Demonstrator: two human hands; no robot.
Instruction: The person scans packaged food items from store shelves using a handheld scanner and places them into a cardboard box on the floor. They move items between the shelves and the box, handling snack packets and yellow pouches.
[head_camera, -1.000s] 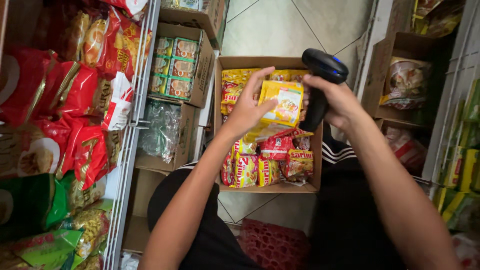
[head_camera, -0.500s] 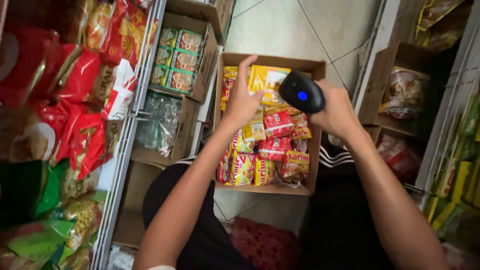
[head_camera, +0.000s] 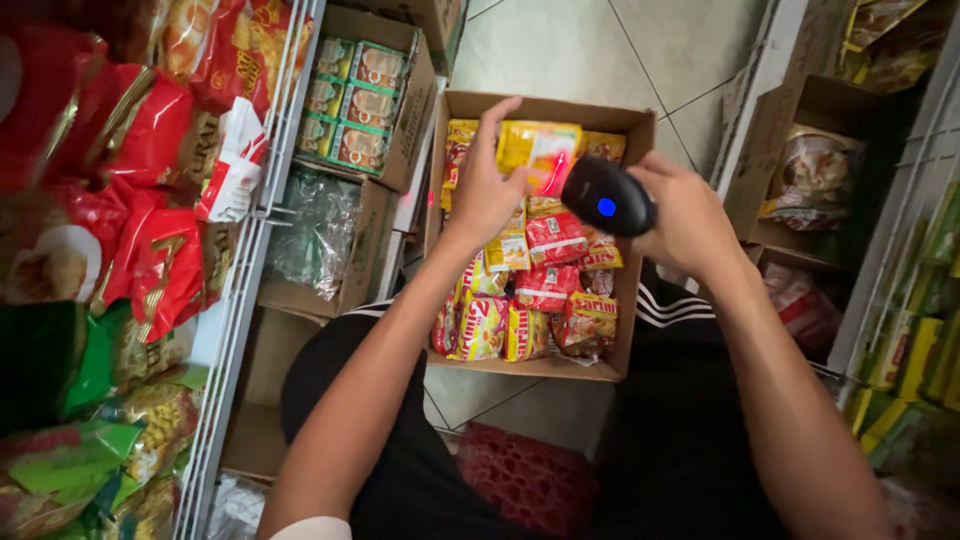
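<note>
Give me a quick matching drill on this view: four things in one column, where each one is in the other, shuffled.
Things:
1. yellow packet
2. black scanner
3. cardboard box of noodle packets
4. red bags

Places:
A. on the wire shelf at the left
B. on the floor between the knees
C. in the right hand
D. in the left hand

Pairs: 1-D, 2-C, 3-B, 4-A
</note>
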